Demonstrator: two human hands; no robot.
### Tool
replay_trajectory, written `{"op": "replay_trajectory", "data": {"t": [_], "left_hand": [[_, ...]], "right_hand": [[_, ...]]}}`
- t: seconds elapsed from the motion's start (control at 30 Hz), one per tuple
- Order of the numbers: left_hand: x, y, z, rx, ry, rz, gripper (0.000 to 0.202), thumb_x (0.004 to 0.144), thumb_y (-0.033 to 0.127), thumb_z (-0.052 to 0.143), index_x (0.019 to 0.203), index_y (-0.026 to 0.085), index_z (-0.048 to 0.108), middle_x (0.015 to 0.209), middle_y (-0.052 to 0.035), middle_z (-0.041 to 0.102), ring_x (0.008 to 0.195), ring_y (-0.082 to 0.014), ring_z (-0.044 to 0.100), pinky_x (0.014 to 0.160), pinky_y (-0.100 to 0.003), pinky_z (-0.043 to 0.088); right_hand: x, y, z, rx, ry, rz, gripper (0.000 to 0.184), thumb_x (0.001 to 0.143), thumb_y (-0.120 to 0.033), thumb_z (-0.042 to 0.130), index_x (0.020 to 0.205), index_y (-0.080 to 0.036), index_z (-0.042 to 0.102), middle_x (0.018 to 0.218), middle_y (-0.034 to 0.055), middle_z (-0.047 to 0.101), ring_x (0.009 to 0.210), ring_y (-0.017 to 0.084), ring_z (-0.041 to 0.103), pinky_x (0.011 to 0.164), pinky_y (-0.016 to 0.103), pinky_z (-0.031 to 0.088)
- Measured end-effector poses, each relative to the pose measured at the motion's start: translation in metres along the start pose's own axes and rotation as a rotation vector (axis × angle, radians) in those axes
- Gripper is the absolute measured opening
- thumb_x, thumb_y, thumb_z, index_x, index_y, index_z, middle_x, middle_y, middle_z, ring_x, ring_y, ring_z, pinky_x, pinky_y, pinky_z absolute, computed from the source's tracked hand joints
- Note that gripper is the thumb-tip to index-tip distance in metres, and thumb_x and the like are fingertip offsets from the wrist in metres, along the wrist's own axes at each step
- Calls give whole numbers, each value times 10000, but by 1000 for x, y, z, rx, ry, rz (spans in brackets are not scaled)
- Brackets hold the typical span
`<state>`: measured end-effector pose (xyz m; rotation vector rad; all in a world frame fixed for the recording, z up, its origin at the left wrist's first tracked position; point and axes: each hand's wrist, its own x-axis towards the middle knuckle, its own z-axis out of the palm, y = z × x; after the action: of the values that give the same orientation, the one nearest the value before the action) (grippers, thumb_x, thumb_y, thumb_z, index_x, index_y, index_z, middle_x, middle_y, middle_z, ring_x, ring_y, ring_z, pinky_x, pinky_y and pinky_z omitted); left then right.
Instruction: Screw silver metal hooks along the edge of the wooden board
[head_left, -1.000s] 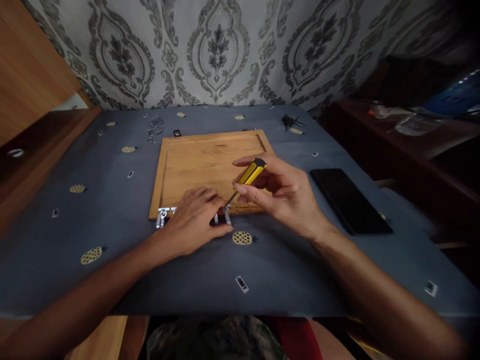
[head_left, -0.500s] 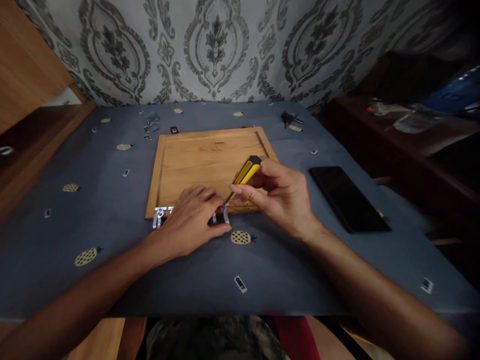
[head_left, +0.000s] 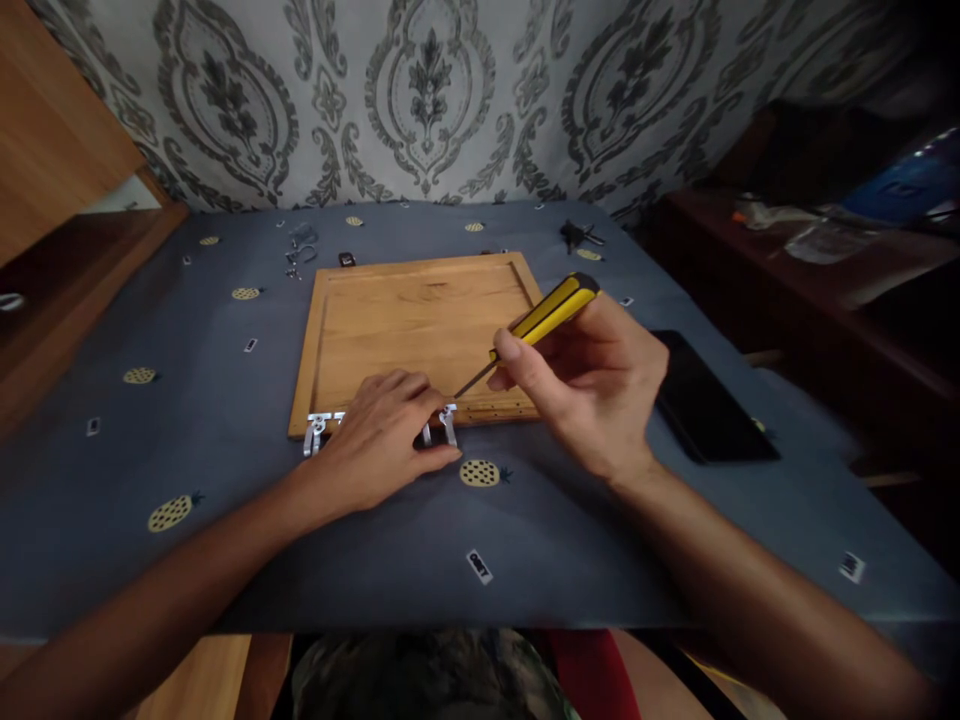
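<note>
A yellow-and-black screwdriver [head_left: 553, 312] is pinched in my right hand [head_left: 600, 375]. It leans to the right, its tip just above the front edge of a wooden panel [head_left: 420, 310] with a raised rim. My left hand [head_left: 386, 435] lies over that front edge, fingers on the wood and thumb in front, closed around a silver metal bracket [head_left: 450, 425]. Only the bracket's ends show beside the hand; the left end [head_left: 316, 430] sticks out past the panel. Small dark holes dot the panel's edge to the right of the bracket.
A black phone [head_left: 712, 410] lies on the right, partly behind my right hand. Small metal parts [head_left: 300, 250] rest at the back left of the blue tablecloth [head_left: 225, 430]. A black object [head_left: 579, 236] sits at the back right. Wooden furniture [head_left: 67, 120] borders the left side.
My right hand has moved right and tilted the screwdriver lower, drawing its tip up off the bracket. My left hand has stayed in place.
</note>
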<state>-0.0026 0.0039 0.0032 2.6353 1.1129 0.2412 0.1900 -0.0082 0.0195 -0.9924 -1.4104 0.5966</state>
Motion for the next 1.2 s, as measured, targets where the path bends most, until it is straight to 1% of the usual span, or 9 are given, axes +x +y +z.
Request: {"op": "replay_trajectory", "data": {"t": [0.13,0.23,0.4,0.63,0.77,0.87,0.97,1.1,1.2], "left_hand": [[0,0,1,6,18,5,279,900,409,765,1002,166,674,1034,-67,668,1027,-276,607,903,-430,465],[-1,-1,1,16,22,4,273,905,416,758,987,174,661,1020,-61,664,1007,-267,607,884,-415,465],[0,0,0,24,16,-1,276,896,416,768,958,174,649,995,-57,653,986,-269,601,881,-415,461],[-1,0,1,18,29,3,276,897,415,766,973,174,654,1004,-58,658,986,-270,600,885,-418,466],[-1,1,1,29,19,-7,296,897,423,767,998,165,664,1030,-72,670,1023,-284,606,899,-434,473],[-1,0,2,35,25,-2,305,902,428,760,1024,163,670,1060,-79,683,1055,-292,613,919,-449,475],[0,0,4,36,33,7,301,901,425,761,1029,166,674,1071,-78,691,1056,-291,617,919,-452,478],[0,-1,4,32,44,8,287,896,425,766,981,169,668,1014,-69,682,1015,-284,618,894,-443,485],[0,0,3,23,36,2,282,895,419,768,976,169,667,1034,-73,684,1034,-288,619,910,-451,486]], "right_hand": [[2,4,0,3,-63,30,353,808,-440,849,754,-244,561,707,-41,585,559,124,653,519,278,535],[2,8,2,12,-113,46,353,816,-460,836,765,-231,572,726,-36,605,579,123,663,542,272,552],[1,12,5,52,-129,38,341,821,-437,834,772,-220,577,728,-35,601,587,121,663,549,265,557],[3,14,3,20,-176,19,346,817,-434,839,762,-221,572,698,-40,601,578,114,637,539,258,541],[7,12,-2,112,-282,46,285,815,-375,854,820,-209,622,730,-43,619,600,111,673,570,247,554],[11,11,-8,201,-403,77,253,833,-400,835,898,-207,685,812,-22,672,665,123,711,634,260,595],[14,11,-12,239,-492,110,251,842,-426,823,915,-205,728,822,-7,719,712,128,726,689,263,615],[14,12,-11,181,-437,69,220,828,-383,845,884,-203,731,771,-27,707,663,101,699,638,223,574],[12,13,-7,93,-371,11,262,824,-415,844,822,-204,689,700,-35,674,615,106,664,578,231,534]]}}
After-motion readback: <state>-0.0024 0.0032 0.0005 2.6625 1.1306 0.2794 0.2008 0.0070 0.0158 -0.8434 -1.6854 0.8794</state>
